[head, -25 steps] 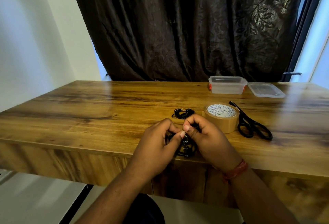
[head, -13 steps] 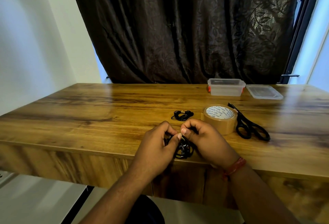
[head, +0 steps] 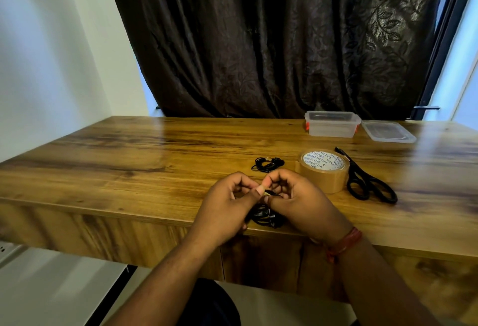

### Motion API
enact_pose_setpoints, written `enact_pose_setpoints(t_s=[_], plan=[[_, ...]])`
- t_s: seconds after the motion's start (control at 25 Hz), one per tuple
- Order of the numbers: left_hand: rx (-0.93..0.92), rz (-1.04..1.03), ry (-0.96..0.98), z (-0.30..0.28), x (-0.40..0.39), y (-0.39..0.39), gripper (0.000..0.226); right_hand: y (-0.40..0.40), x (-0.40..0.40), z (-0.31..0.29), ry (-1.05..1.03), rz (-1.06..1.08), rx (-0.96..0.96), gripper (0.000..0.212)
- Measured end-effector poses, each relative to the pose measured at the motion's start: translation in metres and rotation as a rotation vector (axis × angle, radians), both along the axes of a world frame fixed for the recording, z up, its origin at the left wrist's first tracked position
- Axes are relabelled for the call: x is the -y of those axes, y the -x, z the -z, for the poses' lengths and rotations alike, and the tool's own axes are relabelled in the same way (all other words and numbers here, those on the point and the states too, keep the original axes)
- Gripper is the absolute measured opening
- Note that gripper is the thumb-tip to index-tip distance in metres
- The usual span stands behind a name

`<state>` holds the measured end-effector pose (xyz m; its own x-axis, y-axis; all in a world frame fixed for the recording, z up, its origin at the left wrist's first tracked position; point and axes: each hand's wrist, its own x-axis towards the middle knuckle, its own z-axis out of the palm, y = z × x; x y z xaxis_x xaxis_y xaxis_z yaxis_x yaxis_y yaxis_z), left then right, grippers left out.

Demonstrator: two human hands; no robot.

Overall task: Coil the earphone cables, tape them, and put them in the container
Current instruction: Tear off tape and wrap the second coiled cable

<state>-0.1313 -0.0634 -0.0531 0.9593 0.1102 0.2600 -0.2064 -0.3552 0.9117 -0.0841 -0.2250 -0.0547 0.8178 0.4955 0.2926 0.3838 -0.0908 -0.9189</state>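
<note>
Compared with 1 second ago, the left hand point(head: 227, 204) and right hand point(head: 297, 201) have lifted slightly and now pinch the free plug end of the black earphone cable point(head: 263, 218) between thumb and fingertips, with the coiled loops dangling below them at the near edge of the table point(head: 129, 170), nearer the person than the brown tape roll point(head: 322, 170). That suggests coiling is nearly finished and taping comes next. A 2nd coiled earphone point(head: 267, 164) lies just left of the tape roll, scissors point(head: 367, 180) just right, and the open clear container point(head: 332, 124) beyond it.
</note>
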Motion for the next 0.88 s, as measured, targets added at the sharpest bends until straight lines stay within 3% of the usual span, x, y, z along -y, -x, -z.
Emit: enact_pose_setpoints(t_s=[0.28, 0.64, 0.88], plan=[[-0.065, 0.095, 0.144, -0.0037, -0.0046, -0.0057, 0.008, 0.0048, 0.0030, -0.0046, -0.148, -0.027, -0.062, 0.017], [-0.040, 0.234, 0.150, -0.0046, -0.0063, 0.0014, 0.017, 0.0016, 0.0047, -0.0025, -0.276, -0.003, -0.118, 0.012], [-0.020, 0.182, 0.130, -0.0044, -0.0054, 0.0013, 0.011, 0.0021, 0.0052, -0.0028, -0.281, -0.024, -0.089, 0.015]])
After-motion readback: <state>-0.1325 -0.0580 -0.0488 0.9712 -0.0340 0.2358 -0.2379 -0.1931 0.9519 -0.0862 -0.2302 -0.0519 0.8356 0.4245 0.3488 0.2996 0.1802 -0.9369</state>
